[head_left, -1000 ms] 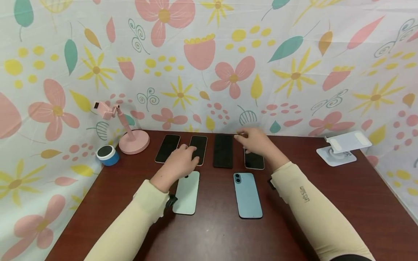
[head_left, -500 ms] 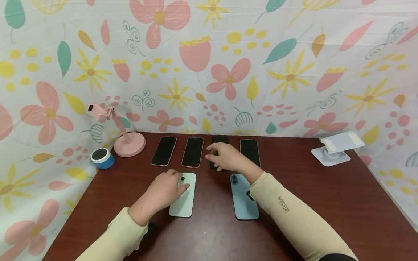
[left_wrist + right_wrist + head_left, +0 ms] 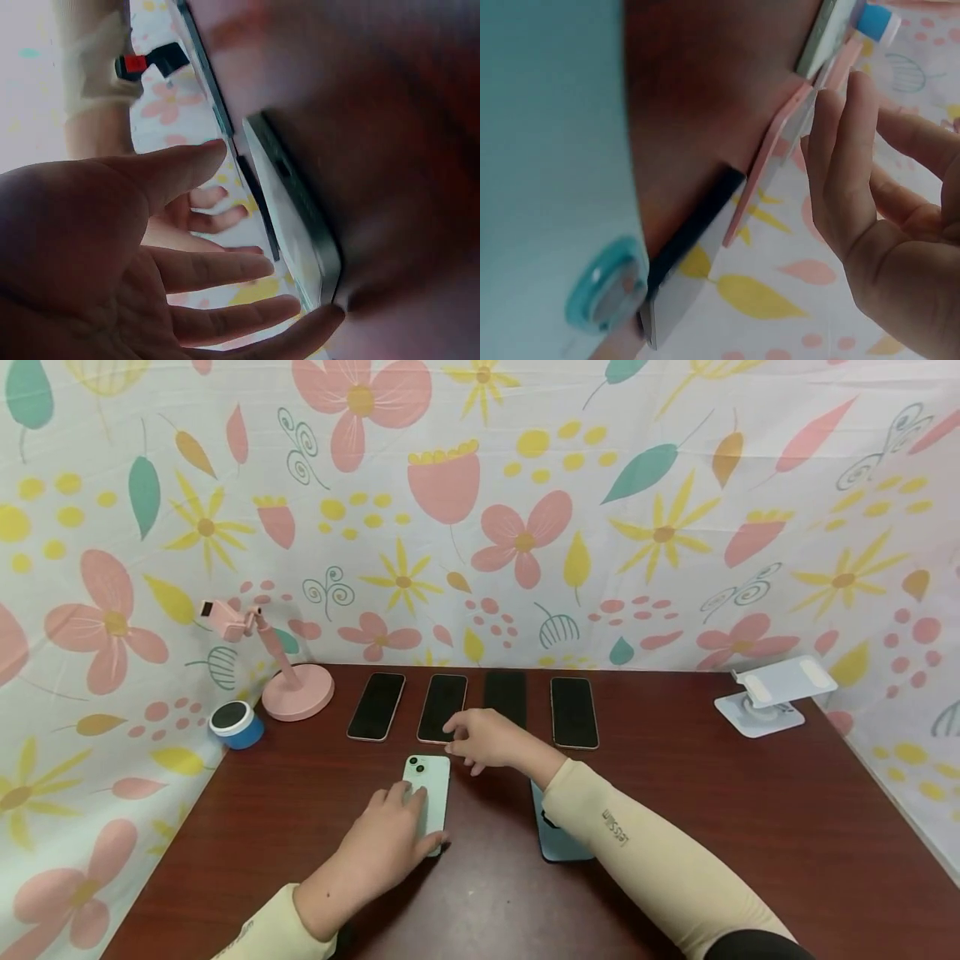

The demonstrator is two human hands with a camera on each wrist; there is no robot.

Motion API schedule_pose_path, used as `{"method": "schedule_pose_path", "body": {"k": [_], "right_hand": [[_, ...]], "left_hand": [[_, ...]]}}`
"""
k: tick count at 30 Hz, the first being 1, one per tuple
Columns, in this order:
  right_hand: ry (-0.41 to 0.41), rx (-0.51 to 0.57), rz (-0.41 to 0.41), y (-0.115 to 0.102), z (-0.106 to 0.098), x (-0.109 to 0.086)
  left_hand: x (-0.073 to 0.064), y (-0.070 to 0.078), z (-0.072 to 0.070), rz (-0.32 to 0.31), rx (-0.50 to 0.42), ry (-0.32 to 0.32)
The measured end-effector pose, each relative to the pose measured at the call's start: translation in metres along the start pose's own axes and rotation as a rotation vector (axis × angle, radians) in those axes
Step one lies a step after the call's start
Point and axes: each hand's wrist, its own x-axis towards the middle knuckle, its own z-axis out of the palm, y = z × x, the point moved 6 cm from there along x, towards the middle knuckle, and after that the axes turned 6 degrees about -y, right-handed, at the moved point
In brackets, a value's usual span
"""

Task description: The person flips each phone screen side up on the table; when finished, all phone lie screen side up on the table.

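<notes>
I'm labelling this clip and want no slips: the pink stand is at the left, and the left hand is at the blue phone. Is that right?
Not quite: the head view shows the left hand at the pale green phone, not the blue phone. The pink stand is at the left.

Worktop (image 3: 720, 802) dark red-brown. Near phone (image 3: 435, 793) pale mint; second phone (image 3: 558, 846) light blue. Back-row phones (image 3: 377, 707) black-faced, one pink-edged. Sleeves (image 3: 637, 852) cream, dark lettering. Lamp (image 3: 297, 693) pink. Jar (image 3: 237, 727) blue, white, black-topped. Stand (image 3: 783, 685) white. Cloth (image 3: 525, 443) white, with pink-and-yellow flowers, teal leaves.
</notes>
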Motion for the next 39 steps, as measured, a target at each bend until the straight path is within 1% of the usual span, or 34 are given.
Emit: {"method": "schedule_pose_path", "body": {"k": [4,8,14,17,20,27,35,39], "right_hand": [[-0.028,-0.032,0.008,0.001,0.009,0.005],[-0.051,-0.056,0.010,0.001,0.015,0.008],[-0.064,-0.092,0.018,-0.002,0.020,0.011],[-0.060,-0.102,0.013,-0.004,0.022,0.012],[-0.052,-0.112,0.012,-0.006,0.024,0.013],[-0.054,-0.100,0.004,-0.009,0.029,0.013],[-0.036,-0.143,-0.008,-0.011,0.031,0.012],[-0.026,-0.161,-0.023,-0.011,0.031,0.011]], "left_hand": [[-0.006,0.005,0.003,0.003,0.012,-0.001],[-0.009,0.008,0.005,0.005,0.046,0.010],[-0.012,0.010,0.008,0.028,0.129,0.085],[-0.013,0.010,0.009,0.037,0.152,0.101],[-0.013,0.010,0.009,0.038,0.158,0.097],[-0.010,0.013,0.010,0.061,0.173,0.080],[-0.009,0.014,0.009,0.063,0.168,0.093],[-0.007,0.014,0.008,0.074,0.166,0.111]]}}
